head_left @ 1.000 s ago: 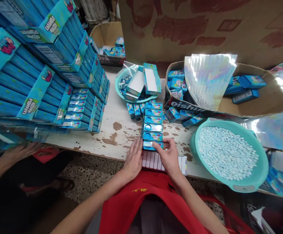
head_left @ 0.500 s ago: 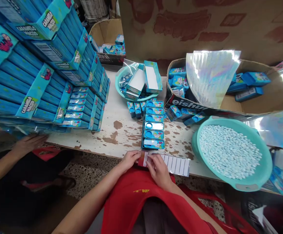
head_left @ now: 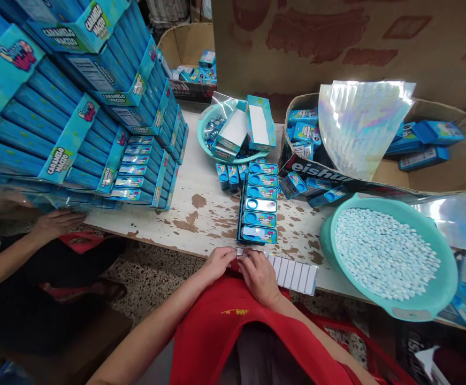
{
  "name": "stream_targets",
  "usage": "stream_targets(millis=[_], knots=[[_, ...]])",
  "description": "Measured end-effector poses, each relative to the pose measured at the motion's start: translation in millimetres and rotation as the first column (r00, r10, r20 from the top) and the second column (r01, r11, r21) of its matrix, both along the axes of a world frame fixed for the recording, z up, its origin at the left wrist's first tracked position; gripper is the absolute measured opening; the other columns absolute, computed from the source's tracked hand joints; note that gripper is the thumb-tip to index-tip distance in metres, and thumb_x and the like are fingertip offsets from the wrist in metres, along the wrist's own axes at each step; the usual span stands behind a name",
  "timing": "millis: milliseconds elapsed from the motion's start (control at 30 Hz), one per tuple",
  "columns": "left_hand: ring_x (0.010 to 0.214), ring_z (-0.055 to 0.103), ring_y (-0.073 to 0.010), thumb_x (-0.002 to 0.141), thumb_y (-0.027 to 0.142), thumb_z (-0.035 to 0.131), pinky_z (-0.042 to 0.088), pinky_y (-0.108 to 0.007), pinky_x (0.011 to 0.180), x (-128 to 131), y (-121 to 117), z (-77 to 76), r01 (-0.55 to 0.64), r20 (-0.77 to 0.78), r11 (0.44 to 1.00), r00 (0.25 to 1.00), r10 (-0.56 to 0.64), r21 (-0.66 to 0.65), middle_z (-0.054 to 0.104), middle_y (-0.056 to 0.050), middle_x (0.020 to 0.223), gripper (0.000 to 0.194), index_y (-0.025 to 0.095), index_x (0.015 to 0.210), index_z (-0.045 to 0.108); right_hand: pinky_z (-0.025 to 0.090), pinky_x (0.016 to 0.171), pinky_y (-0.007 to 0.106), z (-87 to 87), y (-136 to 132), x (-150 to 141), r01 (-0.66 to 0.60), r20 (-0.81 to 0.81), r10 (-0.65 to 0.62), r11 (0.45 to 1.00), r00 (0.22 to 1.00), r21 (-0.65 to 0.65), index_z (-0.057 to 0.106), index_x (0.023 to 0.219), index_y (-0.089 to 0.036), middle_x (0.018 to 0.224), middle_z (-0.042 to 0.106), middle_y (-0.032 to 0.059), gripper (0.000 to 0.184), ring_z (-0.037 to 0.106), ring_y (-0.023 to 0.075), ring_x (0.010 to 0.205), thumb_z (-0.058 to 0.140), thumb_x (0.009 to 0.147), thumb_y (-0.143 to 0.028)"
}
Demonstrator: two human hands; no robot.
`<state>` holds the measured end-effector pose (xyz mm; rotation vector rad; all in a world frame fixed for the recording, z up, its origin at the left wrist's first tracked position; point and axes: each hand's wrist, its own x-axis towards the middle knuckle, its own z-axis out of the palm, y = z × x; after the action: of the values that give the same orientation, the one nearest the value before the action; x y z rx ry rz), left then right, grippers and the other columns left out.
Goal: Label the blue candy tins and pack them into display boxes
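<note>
White-painted table [head_left: 168, 230], worn in patches, spans my front. Teal basin [head_left: 329, 248] of pale candies [head_left: 385, 251] stands at my right, beyond the sheet's right end. Row of blue tins [head_left: 260, 206] lies on the table just past my hands, its long axis running away from me; each tin lies crosswise, left to right. Label sheet [head_left: 297, 274] is at the near table edge, long axis also left to right, tilting slightly toward me at its right end, so it lies across the line of the row and roughly parallel to the single tins. My right hand [head_left: 261, 275] is the nearer to the row, set almost straight below its near end; my left hand [head_left: 220, 262] sits off to the left of that line. The left is closed in a pinch on the sheet's left end. The right has its fingers bent together over the sheet, close beside the left fingertips (whether a strip is caught between them, I cannot tell; the knuckles hide it). Nearest tin [head_left: 259, 234] is just ahead of the fingertips, apart from them. White strips [head_left: 293, 271] run crosswise to the sheet's length.
</note>
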<state>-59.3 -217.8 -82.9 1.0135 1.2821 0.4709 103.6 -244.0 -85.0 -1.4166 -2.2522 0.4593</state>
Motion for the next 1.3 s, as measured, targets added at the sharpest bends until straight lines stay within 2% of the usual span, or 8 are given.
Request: stream_targets(millis=[167, 333, 467, 567, 667, 867, 1033, 1300], knots=[[0.057, 0.045, -0.0122, 0.079, 0.043, 0.043, 0.036, -0.024, 0.056, 2, 3, -7.9, 0.021, -0.069, 0.998, 0.997, -0.018, 0.054, 0.049, 0.003, 0.056, 0.033, 0.017, 0.062, 0.052, 0.038, 0.062, 0.03, 14.1, 6, 1, -0.035, -0.008, 0.035, 0.998, 0.999, -0.045, 0.06, 0.077, -0.023, 0.072, 0.061, 0.0045, 0.02, 0.051, 0.0187, 0.069, 0.046, 0.09, -0.02], [0.069, 0.054, -0.0185, 0.081, 0.038, 0.042, 0.041, -0.03, 0.069, -1, 9, -12.8, -0.035, -0.265, 0.993, 0.962, 0.063, 0.109, 0.057, -0.003, 0.066, 0.028, 0.018, 0.069, 0.057, 0.041, 0.059, 0.027, 51.7, 6, 14, -0.033, -0.18, 0.004, 0.987, 0.984, -0.157, 0.058, 0.077, -0.022, 0.069, 0.06, 0.003, 0.019, 0.055, 0.0165, 0.066, 0.045, 0.091, -0.024], [0.092, 0.056, -0.0207, 0.087, 0.039, 0.039, 0.042, -0.033, 0.084, -11, 7, 21.9, -0.172, -0.282, 0.94, 0.924, 0.258, 0.294, 0.063, -0.009, 0.099, 0.032, 0.018, 0.102, 0.058, 0.042, 0.054, 0.025, 89.2, 13, 26, 0.013, -0.305, -0.091, 0.968, 0.948, -0.249, 0.056, 0.076, -0.022, 0.068, 0.06, 0.0012, 0.012, 0.055, 0.0143, 0.06, 0.053, 0.087, -0.027], [0.1, 0.054, -0.0203, 0.081, 0.044, 0.054, 0.042, -0.032, 0.088, -9, 4, 61.6, -0.011, -0.11, 0.922, 0.992, 0.058, 0.387, 0.06, -0.008, 0.114, 0.041, 0.021, 0.115, 0.055, 0.042, 0.053, 0.025, 110.0, 20, 29, 0.005, -0.369, -0.119, 0.955, 0.922, -0.296, 0.057, 0.075, -0.023, 0.067, 0.06, 0.0003, 0.013, 0.054, 0.0135, 0.058, 0.055, 0.085, -0.029], [0.106, 0.052, -0.0219, 0.076, 0.038, 0.062, 0.039, -0.032, 0.093, 0, 7, 89.6, 0.129, -0.048, 0.901, 0.992, -0.12, 0.413, 0.06, -0.007, 0.114, 0.025, 0.021, 0.093, 0.065, 0.041, 0.05, 0.025, 120.3, 26, 27, 0.014, -0.42, -0.162, 0.942, 0.893, -0.334, 0.058, 0.072, -0.022, 0.065, 0.06, -0.0003, 0.015, 0.052, 0.0126, 0.054, 0.057, 0.084, -0.032], [0.061, 0.051, -0.012, 0.085, 0.038, 0.047, 0.042, -0.023, 0.06, 1, 37, 101.3, 0.178, -0.015, 0.973, 0.984, -0.178, 0.149, 0.056, 0.0, 0.063, 0.029, 0.016, 0.075, 0.063, 0.044, 0.061, 0.028, 109.4, 44, 14, 0.262, -0.42, -0.414, 0.89, 0.808, -0.373, 0.059, 0.076, -0.022, 0.07, 0.059, 0.0003, 0.017, 0.053, 0.0148, 0.064, 0.056, 0.085, -0.036], [0.054, 0.049, -0.0104, 0.084, 0.034, 0.047, 0.039, -0.021, 0.053, -6, 80, 106.9, 0.197, -0.111, 0.952, 0.978, -0.175, 0.235, 0.053, 0.005, 0.058, 0.031, 0.019, 0.11, 0.053, 0.043, 0.076, 0.035, 93.9, 73, 2, 0.443, -0.428, -0.504, 0.864, 0.75, -0.241, 0.061, 0.073, -0.022, 0.085, 0.052, 0.0037, 0.018, 0.051, 0.02, 0.086, 0.059, 0.081, -0.038], [0.05, 0.043, -0.0087, 0.084, 0.028, 0.041, 0.036, -0.019, 0.05, 1, 106, 80.5, 0.207, 0.01, 0.947, 0.976, -0.216, 0.246, 0.047, 0.009, 0.056, 0.016, 0.021, 0.098, 0.041, 0.041, 0.081, 0.036, 71.4, 95, 3, 0.521, -0.443, -0.586, 0.809, 0.679, -0.272, 0.057, 0.066, -0.02, 0.086, 0.045, 0.0032, 0.016, 0.048, 0.0205, 0.09, 0.061, 0.074, -0.032]])
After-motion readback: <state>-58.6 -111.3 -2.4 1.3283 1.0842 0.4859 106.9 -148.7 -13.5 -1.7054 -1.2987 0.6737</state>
